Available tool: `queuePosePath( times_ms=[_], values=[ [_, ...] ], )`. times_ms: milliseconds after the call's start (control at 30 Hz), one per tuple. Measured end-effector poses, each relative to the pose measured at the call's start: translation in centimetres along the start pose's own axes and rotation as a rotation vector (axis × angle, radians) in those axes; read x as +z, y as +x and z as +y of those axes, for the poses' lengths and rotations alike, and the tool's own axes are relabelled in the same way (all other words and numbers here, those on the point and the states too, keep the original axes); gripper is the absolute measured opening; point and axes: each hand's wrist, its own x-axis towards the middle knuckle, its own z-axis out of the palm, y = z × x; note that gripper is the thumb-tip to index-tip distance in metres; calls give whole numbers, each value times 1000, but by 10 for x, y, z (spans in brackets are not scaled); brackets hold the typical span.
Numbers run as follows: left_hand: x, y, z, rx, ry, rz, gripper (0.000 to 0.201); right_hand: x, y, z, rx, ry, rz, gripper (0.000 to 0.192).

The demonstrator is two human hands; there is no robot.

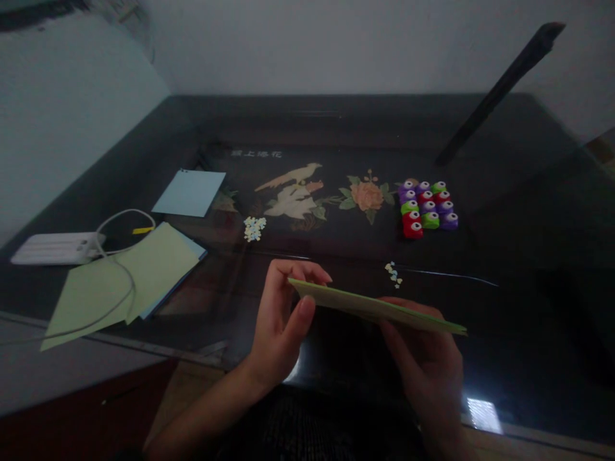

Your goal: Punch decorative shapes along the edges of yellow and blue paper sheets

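Between my two hands, above the table's front part, is a thin folded sheet of yellow-green paper (355, 303), seen almost edge-on. My left hand (283, 326) grips its left end, thumb on the near side and fingers behind. My right hand (427, 358) pinches it toward the right end, with some fingers hidden by the paper. Just beyond it lies a small scatter of pale paper cutouts (394, 275). A larger heap of similar cutouts (254, 228) rests beyond my left hand. Several red, green and purple craft punches (427, 208) stand grouped at the right.
Yellow-green sheets (125, 275) overlap blue ones at the left, crossed by a white cable. A white power strip or charger (55, 248) lies beside them. Farther back is a light blue sheet (189, 192). A dark pole (500, 93) leans at the back right of the glossy table (336, 121).
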Motion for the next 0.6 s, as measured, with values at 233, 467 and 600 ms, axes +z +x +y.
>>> queuePosePath(
  times_ms=[233, 467, 600],
  values=[
    [4, -1, 3, -66, -72, 22, 20, -3, -4, 0, 6, 42, -48, 28],
    [4, -6, -1, -29, -48, -35, 28, -3, -5, 2, 27, 39, -46, 26],
    [3, -10, -3, 5, -32, -45, 26, -4, -6, 2, 30, 28, -50, 26]
  ],
)
